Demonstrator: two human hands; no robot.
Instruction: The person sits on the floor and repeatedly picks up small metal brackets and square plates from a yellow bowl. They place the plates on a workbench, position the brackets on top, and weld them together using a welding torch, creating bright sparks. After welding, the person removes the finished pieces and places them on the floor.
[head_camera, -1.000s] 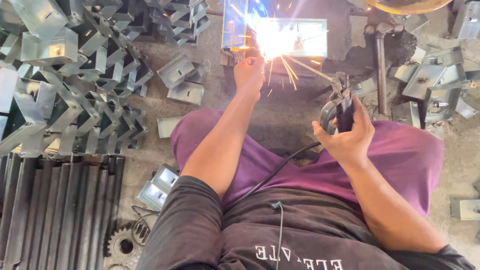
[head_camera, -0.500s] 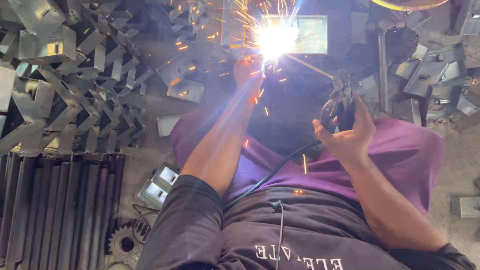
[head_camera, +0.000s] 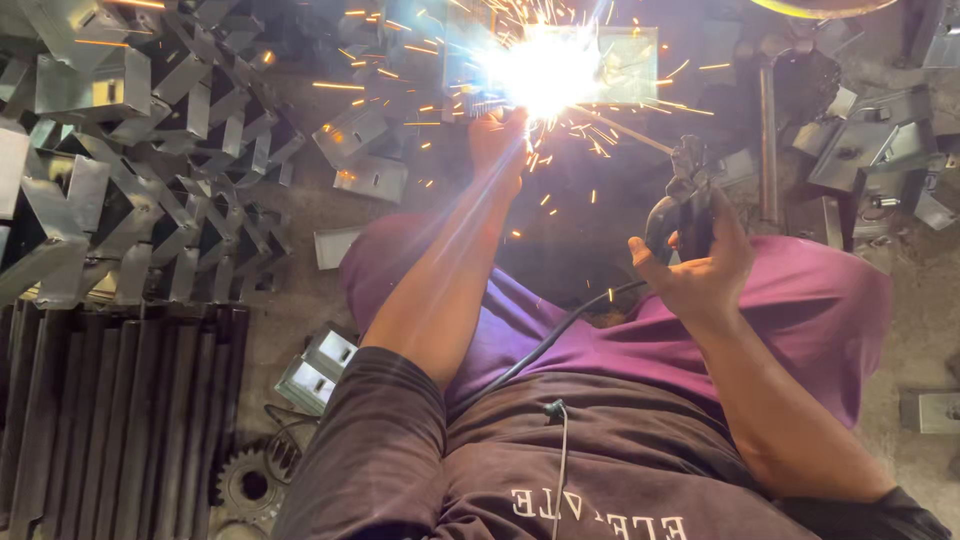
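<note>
I sit on the floor with my legs in purple shorts stretched forward. My left hand (head_camera: 500, 150) reaches out and steadies a small grey metal piece (head_camera: 625, 62); its fingers are partly lost in the glare. A bright welding arc (head_camera: 545, 68) burns right at that piece and throws orange sparks to all sides. My right hand (head_camera: 700, 272) is closed around a dark electrode holder (head_camera: 685, 200). A thin rod (head_camera: 625, 132) runs from the holder up and left into the arc. A black cable (head_camera: 540, 350) trails from the holder across my lap.
A big heap of bent steel brackets (head_camera: 120, 180) fills the left side. Dark metal bars (head_camera: 100, 420) and a toothed gear (head_camera: 245, 485) lie at lower left, next to small metal boxes (head_camera: 320, 365). More brackets (head_camera: 860, 150) and a hammer (head_camera: 768, 130) lie at right.
The arc has flared brighter and sparks now scatter much wider, mostly leftward. Both hands hold almost the same positions.
</note>
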